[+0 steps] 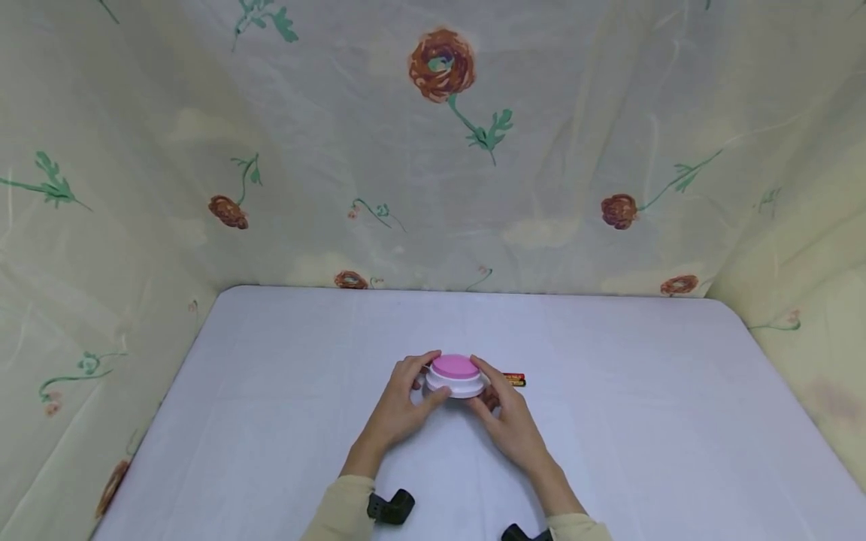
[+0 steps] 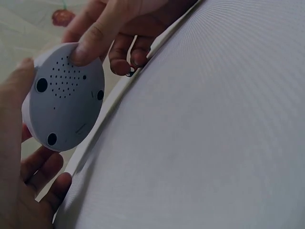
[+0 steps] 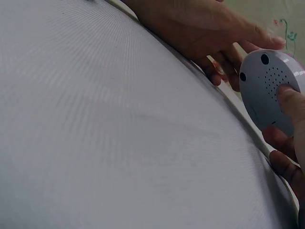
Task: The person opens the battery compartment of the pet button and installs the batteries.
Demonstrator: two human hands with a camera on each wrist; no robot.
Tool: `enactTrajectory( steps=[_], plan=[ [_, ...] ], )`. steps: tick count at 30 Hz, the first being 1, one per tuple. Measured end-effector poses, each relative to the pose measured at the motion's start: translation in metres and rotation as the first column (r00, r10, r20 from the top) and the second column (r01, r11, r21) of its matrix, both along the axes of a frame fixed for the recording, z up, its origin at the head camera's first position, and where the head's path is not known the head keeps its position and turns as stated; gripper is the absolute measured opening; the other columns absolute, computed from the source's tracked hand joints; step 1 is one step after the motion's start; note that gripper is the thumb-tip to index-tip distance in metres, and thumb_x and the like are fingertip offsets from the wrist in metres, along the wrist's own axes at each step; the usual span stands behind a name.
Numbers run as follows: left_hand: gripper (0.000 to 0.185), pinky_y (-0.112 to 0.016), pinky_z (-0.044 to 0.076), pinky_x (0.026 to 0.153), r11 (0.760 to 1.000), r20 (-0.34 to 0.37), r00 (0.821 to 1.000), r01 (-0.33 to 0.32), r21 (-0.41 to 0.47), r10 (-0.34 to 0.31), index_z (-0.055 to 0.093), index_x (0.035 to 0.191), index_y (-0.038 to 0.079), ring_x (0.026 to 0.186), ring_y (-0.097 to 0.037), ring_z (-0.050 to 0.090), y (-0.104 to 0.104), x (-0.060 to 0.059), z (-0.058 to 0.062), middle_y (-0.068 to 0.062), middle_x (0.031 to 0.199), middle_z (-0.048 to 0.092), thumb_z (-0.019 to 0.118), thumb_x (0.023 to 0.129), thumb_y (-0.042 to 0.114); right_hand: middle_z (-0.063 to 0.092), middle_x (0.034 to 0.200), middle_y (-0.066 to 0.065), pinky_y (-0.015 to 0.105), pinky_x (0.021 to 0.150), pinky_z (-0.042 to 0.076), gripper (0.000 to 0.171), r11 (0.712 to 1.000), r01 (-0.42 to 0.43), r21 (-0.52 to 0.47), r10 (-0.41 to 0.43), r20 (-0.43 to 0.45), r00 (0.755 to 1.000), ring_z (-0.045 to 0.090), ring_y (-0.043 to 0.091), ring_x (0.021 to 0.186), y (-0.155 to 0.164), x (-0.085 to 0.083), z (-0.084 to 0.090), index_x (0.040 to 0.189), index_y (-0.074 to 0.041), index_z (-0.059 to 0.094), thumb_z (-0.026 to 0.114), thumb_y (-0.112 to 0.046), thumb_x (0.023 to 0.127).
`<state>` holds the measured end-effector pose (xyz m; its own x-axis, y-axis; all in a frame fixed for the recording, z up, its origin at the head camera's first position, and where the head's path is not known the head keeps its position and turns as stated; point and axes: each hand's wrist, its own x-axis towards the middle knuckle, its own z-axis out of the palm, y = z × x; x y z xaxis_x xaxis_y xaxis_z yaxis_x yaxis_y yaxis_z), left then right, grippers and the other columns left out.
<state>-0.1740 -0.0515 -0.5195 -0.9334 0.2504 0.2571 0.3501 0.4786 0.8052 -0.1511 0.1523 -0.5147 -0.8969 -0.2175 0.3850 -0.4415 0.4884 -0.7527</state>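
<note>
A round push button (image 1: 456, 376) with a pink top and white base is held up between both hands in the head view. My left hand (image 1: 404, 409) grips its left side, thumb at the near rim and fingers round the far side. My right hand (image 1: 507, 424) holds the right side, its thumb against the underside. The left wrist view shows the button's underside (image 2: 64, 114), with a cluster of small holes and dark round feet. Beyond my right hand lie red-and-black batteries (image 1: 516, 379), partly hidden by that hand.
A white-covered table (image 1: 271, 361) spreads beneath the hands. Flower-patterned cloth (image 1: 325, 150) hangs behind it and at both sides. Black wrist cameras (image 1: 392, 507) are worn at the sleeve cuffs.
</note>
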Motion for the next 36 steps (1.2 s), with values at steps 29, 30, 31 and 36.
enactTrajectory(
  steps=[29, 30, 31, 36],
  plan=[
    [0.057, -0.028, 0.053, 0.087, 0.998, -0.223, 0.973, 0.056, 0.023, -0.050, 0.054, 0.130, 0.025, 0.114, -0.009, 0.057, 0.001, -0.004, -0.001, 0.009, 0.127, 0.058, 0.076, 0.078, 0.021, 0.062, 0.069, -0.005, 0.019, 0.057, 0.045, 0.052, 0.999, 0.009, -0.041, -0.007, 0.046, 0.999, 0.054, 0.003, 0.061, 0.000, -0.001, 0.000, 0.138, -0.023, 0.047, 0.064, -0.015, 0.089],
    [0.056, -0.027, 0.053, 0.085, 0.998, -0.219, 0.975, 0.052, 0.026, -0.045, 0.054, 0.130, 0.025, 0.113, -0.009, 0.057, 0.001, -0.004, -0.001, 0.009, 0.126, 0.058, 0.076, 0.079, 0.022, 0.062, 0.070, -0.004, 0.019, 0.057, 0.045, 0.052, 0.999, 0.013, -0.041, -0.011, 0.048, 0.999, 0.054, 0.004, 0.062, 0.000, -0.001, 0.000, 0.138, -0.022, 0.047, 0.063, -0.015, 0.090],
    [0.055, -0.026, 0.053, 0.084, 0.998, -0.211, 0.977, 0.046, 0.031, -0.038, 0.055, 0.130, 0.024, 0.111, -0.008, 0.058, 0.001, -0.004, -0.001, 0.010, 0.126, 0.058, 0.076, 0.079, 0.023, 0.064, 0.075, -0.003, 0.019, 0.057, 0.045, 0.052, 0.999, 0.015, -0.042, -0.013, 0.049, 0.999, 0.055, 0.005, 0.061, 0.000, 0.000, 0.000, 0.138, -0.020, 0.047, 0.063, -0.015, 0.090],
    [0.054, -0.023, 0.054, 0.078, 0.996, -0.167, 0.986, 0.024, 0.087, -0.009, 0.056, 0.129, 0.020, 0.106, -0.008, 0.060, 0.002, -0.003, -0.002, 0.010, 0.123, 0.060, 0.076, 0.078, 0.024, 0.068, 0.097, 0.010, 0.022, 0.062, 0.047, 0.048, 0.998, 0.001, -0.065, 0.003, 0.068, 0.998, 0.061, 0.016, 0.062, -0.004, 0.006, 0.015, 0.139, -0.009, 0.045, 0.058, -0.010, 0.093]
  ],
)
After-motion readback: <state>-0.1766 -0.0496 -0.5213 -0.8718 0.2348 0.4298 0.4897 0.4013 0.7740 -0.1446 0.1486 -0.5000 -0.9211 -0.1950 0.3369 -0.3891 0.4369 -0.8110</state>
